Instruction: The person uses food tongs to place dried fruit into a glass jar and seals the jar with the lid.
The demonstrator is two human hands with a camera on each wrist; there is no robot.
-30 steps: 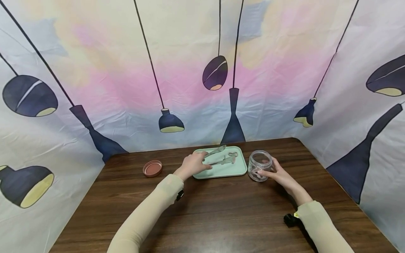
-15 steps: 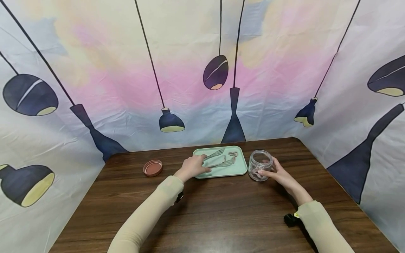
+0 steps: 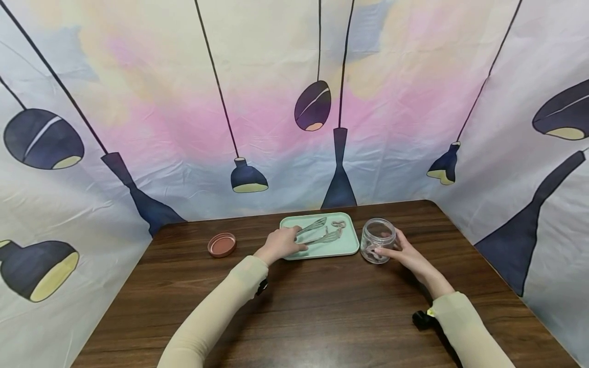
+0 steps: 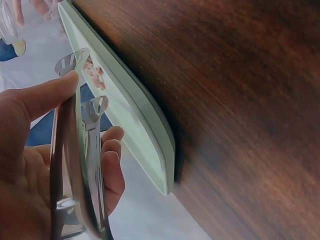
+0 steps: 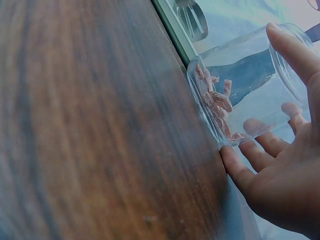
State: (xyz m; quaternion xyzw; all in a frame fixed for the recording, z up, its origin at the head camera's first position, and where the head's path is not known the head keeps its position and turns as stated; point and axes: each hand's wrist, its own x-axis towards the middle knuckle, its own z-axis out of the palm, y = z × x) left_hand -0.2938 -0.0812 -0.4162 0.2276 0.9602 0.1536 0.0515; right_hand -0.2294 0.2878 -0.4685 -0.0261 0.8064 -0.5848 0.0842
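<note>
2 hands are at work near the far edge of the worktop (image 3: pixel 322 306). From the head view, the left hand (image 3: pixel 280 244) lies at the near left corner of the mint tray (image 3: pixel 352 245), curled round the handle end of metal tongs (image 3: pixel 317 231) whose tips reach toward a small pink piece (image 3: pixel 339 224) at the tray's far right corner. The right hand (image 3: pixel 405 253) cups the right side of the open clear jar (image 3: pixel 378 240), which stands just right of the tray. A terracotta lid (image 3: pixel 222 244) sits well apart to the left.

From the left wrist view, thumb and fingers (image 4: pixel 112 165) squeeze both tong arms (image 4: pixel 82 165), narrow but not closed, above the tray's rim (image 4: pixel 150 135).

From the right wrist view, relaxed fingers (image 5: pixel 260 155) touch the jar's wall (image 5: pixel 260 75); several pink pieces (image 5: pixel 217 107) lie on its bottom.

Judging from this, the step in hand is picking up the last pink piece with the tongs. Next, I think, the tips must straddle that piece, pinch gently, lift, and carry it over the jar's mouth while the right hand steadies the jar.
</note>
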